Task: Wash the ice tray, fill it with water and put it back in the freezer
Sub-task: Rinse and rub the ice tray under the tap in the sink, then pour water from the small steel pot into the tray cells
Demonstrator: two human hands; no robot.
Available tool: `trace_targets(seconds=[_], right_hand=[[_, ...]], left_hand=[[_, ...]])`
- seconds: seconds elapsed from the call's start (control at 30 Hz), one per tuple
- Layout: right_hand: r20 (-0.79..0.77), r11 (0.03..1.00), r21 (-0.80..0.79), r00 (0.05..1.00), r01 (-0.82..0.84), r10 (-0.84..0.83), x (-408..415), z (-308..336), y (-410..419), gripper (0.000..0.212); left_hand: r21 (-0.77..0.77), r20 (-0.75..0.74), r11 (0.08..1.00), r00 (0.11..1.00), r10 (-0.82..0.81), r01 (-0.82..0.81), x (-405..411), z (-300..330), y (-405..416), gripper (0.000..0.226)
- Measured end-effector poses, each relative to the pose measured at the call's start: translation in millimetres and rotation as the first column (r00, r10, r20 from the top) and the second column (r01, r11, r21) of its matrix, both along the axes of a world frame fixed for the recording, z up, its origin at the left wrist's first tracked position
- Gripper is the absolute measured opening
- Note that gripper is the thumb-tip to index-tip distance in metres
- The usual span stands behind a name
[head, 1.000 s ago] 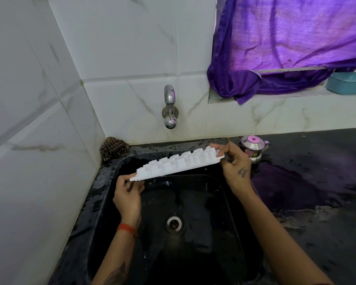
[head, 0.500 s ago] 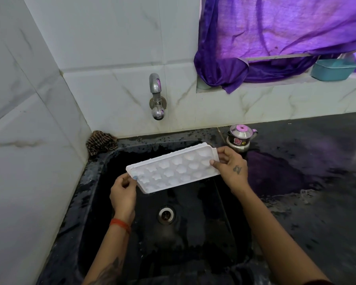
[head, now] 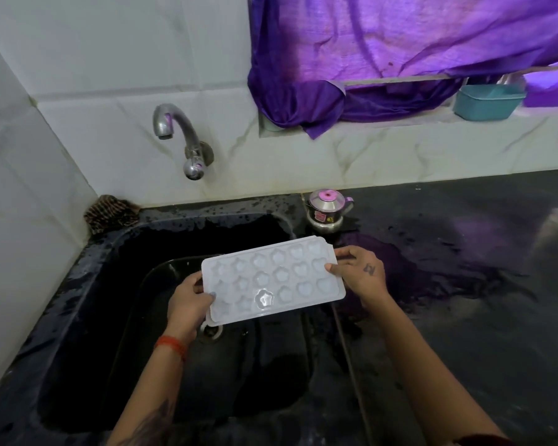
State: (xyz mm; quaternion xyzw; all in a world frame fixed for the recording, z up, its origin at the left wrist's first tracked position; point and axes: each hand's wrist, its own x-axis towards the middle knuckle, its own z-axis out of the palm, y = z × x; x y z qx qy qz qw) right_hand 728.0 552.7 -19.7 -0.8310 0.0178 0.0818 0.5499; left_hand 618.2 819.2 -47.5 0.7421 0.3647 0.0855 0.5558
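White marble-veined tiles (head: 110, 43) cover the back wall and the left wall. A purple curtain (head: 400, 37) hangs over the window at upper right, its lower folds bunched on the sill. The black desk (head: 464, 300) runs along the right, wet and glossy, with a violet reflection near the middle. Set into it on the left is the black sink (head: 87, 333), its rim spotted with drops and its drain partly hidden under the tray. A steel tap (head: 182, 140) juts from the back wall above the sink, spout curved to the left; no water shows at its mouth.

The white tray (head: 273, 280) is held level over the sink, just in front of the drain, cavities facing up. The cavities are shaped like hearts and flowers, in three rows. It is tilted slightly, right end farther from the camera. The left hand (head: 187, 300) grips the left short end, thumb on top of the rim, a red thread at the wrist. The right hand (head: 360, 272) grips the right short end, thumb on the rim and fingers below, a small tattoo on its back.

A teal tub (head: 487, 103) sits on the sill at right. A small steel kettle (head: 327, 209) with a pink knob stands on the desk by the sink's back right corner. A brown striped scrubber (head: 110, 212) is wedged in the back left corner.
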Motion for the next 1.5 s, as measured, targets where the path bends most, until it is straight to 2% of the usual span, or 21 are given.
trace_targets(seconds=[0.4, 0.63, 0.73, 1.13, 1.27, 1.4, 1.5], right_hand=[[-0.051, 0.964, -0.083, 0.965, 0.251, -0.256, 37.8, -23.0, -140.6, 0.023], [-0.068, 0.921, -0.128, 0.923, 0.369, -0.379, 52.1, -31.6, -179.3, 0.024], [-0.062, 0.915, -0.195, 0.926, 0.354, -0.372, 56.1, -33.7, -188.0, 0.026], [-0.073, 0.912, -0.258, 0.935, 0.320, -0.348, 62.8, -42.4, -194.1, 0.027], [-0.053, 0.901, -0.320, 0.944, 0.294, -0.327, 62.7, -41.6, -193.0, 0.026], [0.011, 0.898, -0.329, 0.952, 0.293, -0.306, 63.7, -38.7, -188.6, 0.038], [0.075, 0.903, -0.306, 0.953, 0.302, -0.294, 69.2, -35.6, -180.1, 0.044]], left_hand=[[-0.141, -0.008, 0.965, 0.975, -0.224, 0.221, 49.6, -6.9, -127.2, 0.040], [-0.139, -0.031, 0.949, 0.957, -0.288, 0.281, 70.2, -8.0, -175.3, 0.039], [-0.138, -0.061, 0.948, 0.953, -0.296, 0.286, 75.7, -9.1, -186.1, 0.040], [-0.142, -0.115, 0.951, 0.950, -0.292, 0.275, 82.7, -17.3, -194.0, 0.041], [-0.140, -0.120, 0.951, 0.949, -0.292, 0.276, 85.3, -19.7, -190.8, 0.048], [-0.035, -0.096, 0.969, 0.964, -0.248, 0.246, 91.7, -18.2, -186.4, 0.061], [0.068, -0.071, 0.971, 0.972, -0.225, 0.230, 100.0, -12.8, -182.8, 0.063]])
